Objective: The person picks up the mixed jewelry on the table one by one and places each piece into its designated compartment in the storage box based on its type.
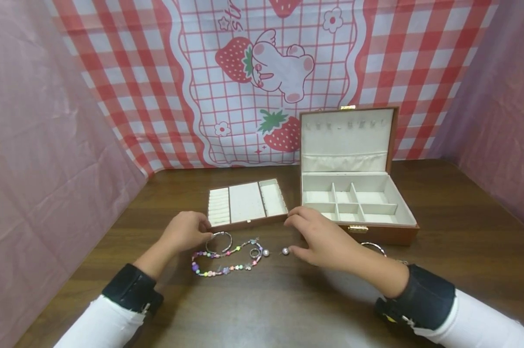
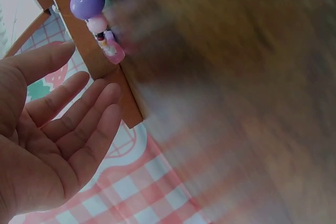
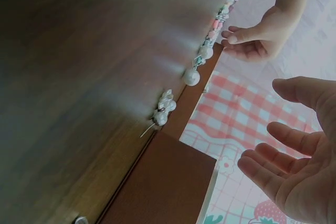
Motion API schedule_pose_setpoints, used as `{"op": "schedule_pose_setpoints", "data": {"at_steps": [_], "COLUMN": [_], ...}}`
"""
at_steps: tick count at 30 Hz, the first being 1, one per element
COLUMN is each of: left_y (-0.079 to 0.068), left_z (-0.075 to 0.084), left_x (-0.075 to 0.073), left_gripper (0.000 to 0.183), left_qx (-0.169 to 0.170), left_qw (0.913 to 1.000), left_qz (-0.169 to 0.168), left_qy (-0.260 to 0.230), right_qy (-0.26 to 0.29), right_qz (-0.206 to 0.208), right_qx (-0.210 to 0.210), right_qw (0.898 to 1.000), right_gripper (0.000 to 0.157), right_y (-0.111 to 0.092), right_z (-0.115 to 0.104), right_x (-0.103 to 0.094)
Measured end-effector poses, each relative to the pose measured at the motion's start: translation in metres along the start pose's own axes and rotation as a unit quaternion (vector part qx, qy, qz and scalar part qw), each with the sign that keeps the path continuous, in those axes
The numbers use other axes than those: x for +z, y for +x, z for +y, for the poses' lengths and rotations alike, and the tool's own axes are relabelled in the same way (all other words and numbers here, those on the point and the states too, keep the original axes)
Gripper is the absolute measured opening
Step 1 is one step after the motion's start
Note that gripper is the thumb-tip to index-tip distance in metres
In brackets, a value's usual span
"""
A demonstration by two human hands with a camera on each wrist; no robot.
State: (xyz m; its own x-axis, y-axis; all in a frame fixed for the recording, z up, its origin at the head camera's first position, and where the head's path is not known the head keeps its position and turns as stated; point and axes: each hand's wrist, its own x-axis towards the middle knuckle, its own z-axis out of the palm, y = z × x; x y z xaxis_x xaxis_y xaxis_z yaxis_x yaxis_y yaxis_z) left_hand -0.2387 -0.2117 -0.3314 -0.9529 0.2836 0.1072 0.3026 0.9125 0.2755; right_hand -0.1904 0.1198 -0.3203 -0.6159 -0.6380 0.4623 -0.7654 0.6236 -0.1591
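Observation:
My left hand (image 1: pixel 185 231) hovers by the front left corner of a shallow jewelry tray (image 1: pixel 246 202), beside a silver bangle (image 1: pixel 231 240). Its fingers are loosely bent and grip nothing in the left wrist view. A colorful beaded necklace (image 1: pixel 195 267) lies in a loop on the table, with a ring (image 1: pixel 255 253) at its right end. Near the tray's front right corner is my right hand (image 1: pixel 320 239), fingers spread and holding nothing in the right wrist view. Two pearl earrings (image 1: pixel 285 251) lie between the necklace and this hand.
Behind my right hand stands a brown jewelry box (image 1: pixel 388 236), lid up, with cream compartments inside. Another silver bangle (image 1: pixel 375 246) lies before it, partly hidden by my right forearm. A strawberry-patterned cloth (image 1: pixel 244 121) hangs along the table's back edge.

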Motion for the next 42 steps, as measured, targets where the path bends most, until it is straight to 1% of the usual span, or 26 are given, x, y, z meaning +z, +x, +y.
{"op": "schedule_pose_setpoints", "data": {"at_steps": [5,8,12,17,23,30,35,42], "left_y": [0.003,0.005,0.006,0.007,0.009,0.012,0.014,0.011], "left_z": [0.002,0.003,0.006,0.008,0.011,0.013,0.014,0.015], "left_x": [0.003,0.005,0.005,0.005,0.006,0.007,0.008,0.005], "left_gripper": [0.017,0.021,0.025,0.028,0.023,0.015,0.013,0.009], "left_qx": [0.000,-0.012,-0.026,-0.020,-0.026,-0.023,-0.022,-0.044], "left_qw": [1.0000,0.9997,0.9989,0.9984,0.9972,0.9950,0.9960,0.9983], "left_qz": [-0.001,-0.001,-0.009,-0.023,-0.040,-0.049,-0.048,-0.026], "left_qy": [0.010,0.022,0.038,0.047,0.058,0.084,0.072,0.027], "right_qy": [0.005,0.006,0.005,0.002,0.002,0.002,-0.002,0.001], "right_qz": [0.001,0.002,-0.002,-0.002,0.001,-0.003,-0.005,-0.004], "right_qx": [-0.005,-0.008,-0.008,-0.010,-0.015,-0.015,-0.013,-0.015], "right_qw": [1.000,1.000,1.000,1.000,1.000,1.000,1.000,1.000], "right_gripper": [0.046,0.046,0.047,0.047,0.046,0.046,0.046,0.046], "right_y": [0.003,0.004,0.003,0.003,0.003,0.002,0.001,0.002], "right_z": [-0.003,-0.005,-0.005,-0.004,-0.004,-0.004,-0.004,-0.004], "right_x": [0.000,0.000,0.001,0.001,0.002,0.001,0.002,0.003]}}
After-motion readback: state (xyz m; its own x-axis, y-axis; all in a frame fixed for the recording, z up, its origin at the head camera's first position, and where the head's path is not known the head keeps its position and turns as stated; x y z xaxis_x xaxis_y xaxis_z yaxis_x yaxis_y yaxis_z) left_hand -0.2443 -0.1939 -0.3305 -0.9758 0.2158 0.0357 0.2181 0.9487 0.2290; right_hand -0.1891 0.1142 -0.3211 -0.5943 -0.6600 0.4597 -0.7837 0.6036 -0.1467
